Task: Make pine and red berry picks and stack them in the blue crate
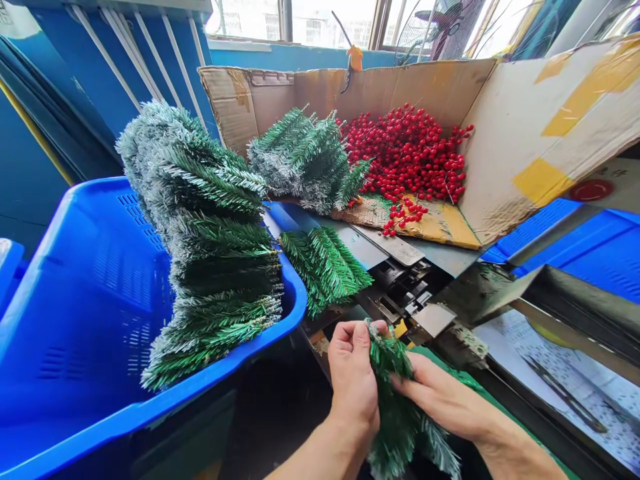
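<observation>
Both hands are together at the lower centre, in front of a metal machine. My left hand pinches the top end of a green pine sprig bunch, whose lower tips look frosted white. My right hand has its fingers wrapped round the same bunch from the right, a little lower; its fingertips are partly hidden by needles. Plain green sprigs lie on the metal surface behind my left hand.
A blue basket at left holds a tall stack of frosted sprigs. Behind, a cardboard box contains red berries and more frosted sprigs. At right are a metal tray and tweezers.
</observation>
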`<action>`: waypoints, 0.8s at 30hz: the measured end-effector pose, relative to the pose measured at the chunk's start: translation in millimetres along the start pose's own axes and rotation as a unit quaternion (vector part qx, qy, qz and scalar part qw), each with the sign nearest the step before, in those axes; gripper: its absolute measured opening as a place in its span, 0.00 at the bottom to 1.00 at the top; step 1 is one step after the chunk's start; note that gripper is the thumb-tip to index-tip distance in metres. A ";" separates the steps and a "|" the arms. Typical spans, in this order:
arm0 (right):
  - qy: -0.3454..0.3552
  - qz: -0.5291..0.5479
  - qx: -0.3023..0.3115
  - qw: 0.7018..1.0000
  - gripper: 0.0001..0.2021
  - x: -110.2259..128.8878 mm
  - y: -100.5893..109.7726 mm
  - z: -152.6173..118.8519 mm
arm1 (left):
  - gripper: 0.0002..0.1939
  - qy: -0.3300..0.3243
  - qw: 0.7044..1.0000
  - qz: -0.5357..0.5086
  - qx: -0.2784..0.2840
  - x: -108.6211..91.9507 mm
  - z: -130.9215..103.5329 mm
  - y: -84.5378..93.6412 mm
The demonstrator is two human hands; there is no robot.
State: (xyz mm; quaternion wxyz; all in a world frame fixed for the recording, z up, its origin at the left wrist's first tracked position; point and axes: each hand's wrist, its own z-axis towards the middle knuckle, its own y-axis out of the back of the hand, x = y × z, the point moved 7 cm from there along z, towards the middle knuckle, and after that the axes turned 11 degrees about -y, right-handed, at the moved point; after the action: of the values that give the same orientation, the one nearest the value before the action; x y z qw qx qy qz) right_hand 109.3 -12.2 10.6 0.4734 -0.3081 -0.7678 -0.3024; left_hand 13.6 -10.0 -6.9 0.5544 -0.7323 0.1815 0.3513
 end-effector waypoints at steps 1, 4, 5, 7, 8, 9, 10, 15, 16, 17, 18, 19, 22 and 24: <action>-0.005 0.017 0.009 1.000 0.20 -0.8 -0.6 0.1 | 0.13 -0.001 1.000 0.000 0.005 1.5 -1.4 -1.0; -0.027 0.073 0.023 0.997 0.21 -8.4 -0.6 -1.1 | 0.13 0.011 0.999 0.016 0.047 5.0 -0.3 -1.5; -0.034 0.086 0.024 0.995 0.22 -11.8 -0.2 -1.7 | 0.14 0.022 0.997 0.023 0.066 5.4 0.7 -0.9; -0.040 0.101 0.019 0.994 0.22 -18.5 1.4 -2.7 | 0.19 0.040 0.990 0.060 0.117 3.2 1.4 -0.7; -0.041 0.105 0.010 0.994 0.22 -21.6 2.9 -2.8 | 0.20 0.040 0.984 0.092 0.150 0.3 0.3 -1.7; -0.041 0.108 -0.002 0.993 0.23 -24.5 4.8 -2.8 | 0.21 0.032 0.974 0.129 0.182 -3.5 -1.6 -3.0; -0.038 0.108 -0.015 0.993 0.23 -26.8 6.8 -2.5 | 0.21 0.019 0.964 0.167 0.206 -7.6 -3.9 -4.0; -0.028 0.090 -0.065 0.993 0.23 -32.1 13.3 -0.5 | 0.21 -0.004 0.955 0.249 0.162 -15.9 -6.6 5.7; -0.030 0.084 -0.069 0.994 0.22 -31.8 14.1 -0.8 | 0.22 0.003 0.958 0.242 0.154 -14.0 -5.1 7.4; -0.033 0.076 -0.069 0.994 0.21 -30.8 14.5 -1.3 | 0.22 0.011 0.961 0.230 0.155 -11.6 -3.4 7.6; -0.034 0.066 -0.063 0.995 0.21 -28.9 14.3 -2.0 | 0.22 0.016 0.962 0.216 0.163 -9.4 -1.7 6.5; -0.033 0.056 -0.053 0.997 0.20 -26.4 13.7 -2.9 | 0.22 0.018 0.963 0.203 0.176 -7.6 -0.1 4.4; -0.031 0.040 -0.015 0.999 0.18 -20.5 11.5 -5.9 | 0.20 0.029 0.965 0.156 0.209 -2.5 1.4 -2.6; -0.042 0.044 -0.001 0.998 0.17 -21.1 10.9 -7.1 | 0.19 0.057 0.966 0.118 0.224 3.5 -0.9 -6.1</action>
State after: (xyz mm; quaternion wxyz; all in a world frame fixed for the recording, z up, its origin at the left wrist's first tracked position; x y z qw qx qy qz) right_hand 129.0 -14.7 -4.1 0.4533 -0.3545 -0.7723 -0.2691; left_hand 20.2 -8.5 -5.1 0.6478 -0.5816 0.3719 0.3220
